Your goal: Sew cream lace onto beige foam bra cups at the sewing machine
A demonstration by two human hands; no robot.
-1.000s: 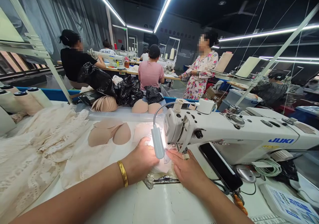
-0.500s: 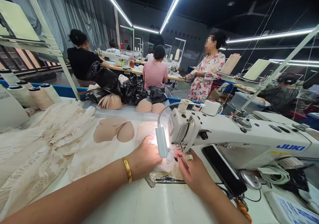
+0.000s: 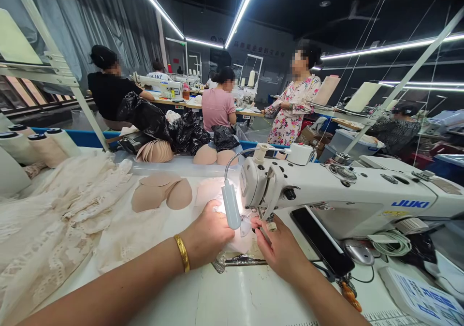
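Under the head of the white JUKI sewing machine (image 3: 326, 183) lies a pale, thin piece of fabric (image 3: 240, 245), brightly lit by a grey gooseneck lamp (image 3: 231, 207). My left hand (image 3: 208, 234), with a gold bangle at the wrist, is closed on the left side of this fabric; the lamp hides some of its fingertips. To the right of the needle area, my right hand (image 3: 281, 244) pinches the fabric's edge close to the presser foot. The needle itself is hidden.
Cream lace fabric (image 3: 65, 205) is heaped on the left, beside beige moulded cups (image 3: 148, 193). Thread cones (image 3: 49, 147) stand behind it. A black phone (image 3: 322, 241), a mouse (image 3: 358, 252) and a white box (image 3: 420, 292) lie at right. Other people work beyond the table.
The whole view has shifted slightly, moving the scene left. Both hands stay at the fabric by the needle area. The seated person in pink has turned their head to the right.
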